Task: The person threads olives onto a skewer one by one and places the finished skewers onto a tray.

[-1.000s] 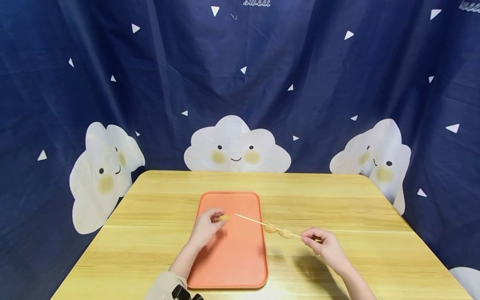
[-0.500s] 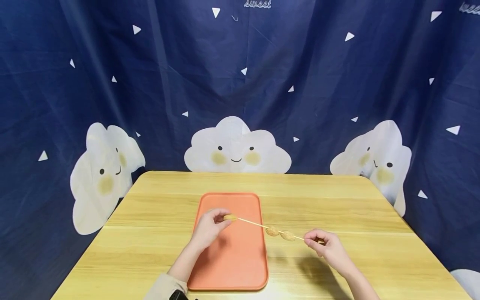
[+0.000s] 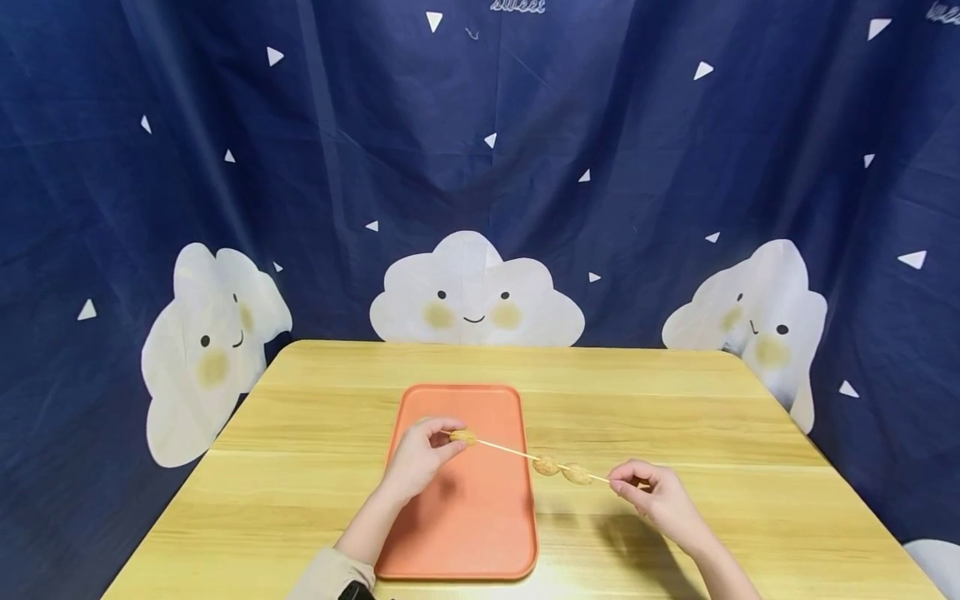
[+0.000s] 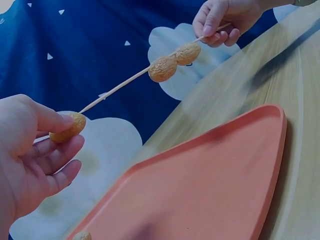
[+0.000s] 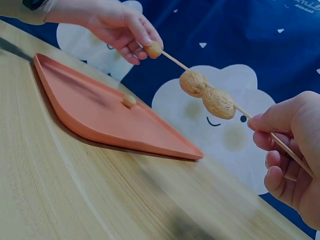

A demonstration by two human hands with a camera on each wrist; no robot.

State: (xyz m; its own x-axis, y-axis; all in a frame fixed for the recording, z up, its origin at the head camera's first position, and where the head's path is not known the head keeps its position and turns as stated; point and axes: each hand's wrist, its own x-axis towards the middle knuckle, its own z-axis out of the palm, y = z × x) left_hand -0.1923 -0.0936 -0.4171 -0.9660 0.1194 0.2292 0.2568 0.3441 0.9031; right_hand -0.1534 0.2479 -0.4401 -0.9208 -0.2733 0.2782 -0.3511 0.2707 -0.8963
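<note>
A thin wooden skewer [image 3: 504, 447] slants through the air between the hands, carrying two wrinkled golden-brown food balls [image 5: 218, 103]. My right hand [image 3: 660, 498] pinches its right end between thumb and fingers. At the other end, my left hand [image 3: 416, 457] pinches a third wrinkled food ball [image 4: 68, 128] of the same kind. The skewer runs into this ball, and a short bit of the tip seems to show on its far side in the head view. Beneath the left hand lies an orange tray [image 3: 480, 533]. One more ball [image 5: 129, 101] rests on it, out of sight in the head view.
The tray lies on a light wooden table [image 3: 637, 392], left of the right hand. A dark blue curtain [image 3: 525, 125] with white clouds and triangles hangs behind and on both sides.
My left hand has moved slightly right, bringing its ball from apart from the skewer's tip to being on it. The right hand with the skewer has shifted slightly right.
</note>
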